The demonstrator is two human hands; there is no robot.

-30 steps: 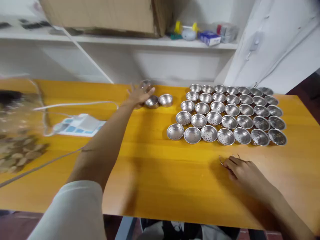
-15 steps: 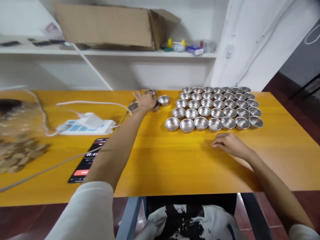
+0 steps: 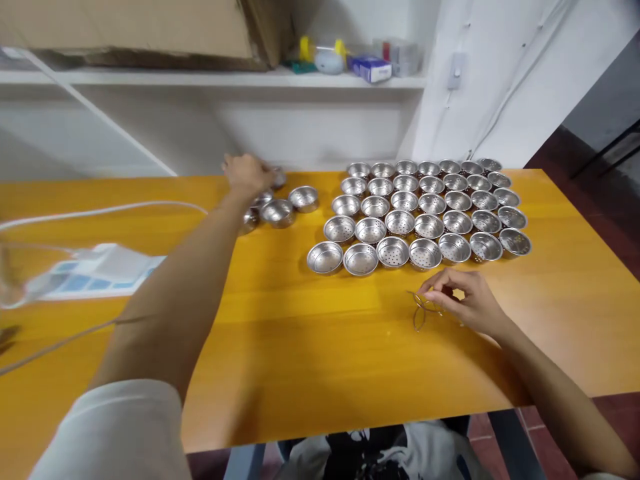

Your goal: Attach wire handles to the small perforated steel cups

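My right hand (image 3: 467, 300) is closed in a pinch on a thin bent wire piece (image 3: 419, 312) with looped ends, just above the table in front of the cup rows. My left hand (image 3: 247, 175) reaches to the table's back edge, over a small group of metal cups. Its fingers are mostly hidden, so I cannot tell if they grip a cup. One cup (image 3: 303, 199) and another cup (image 3: 278, 212) stand in that group, to the right of my left hand. Small perforated metal cups (image 3: 429, 227) stand upright in several close rows at the right.
A white power strip (image 3: 95, 270) with cables lies at the left, and a cable (image 3: 60, 347) runs beside my left forearm. Behind the table, a shelf (image 3: 250, 78) holds a cardboard box (image 3: 125, 30) and a small purple-and-white box (image 3: 371, 68).
The view has shifted left-to-right and closer over the table. My left hand has moved farther left and back across the cup group. My right hand keeps the wire piece, now more clearly visible.
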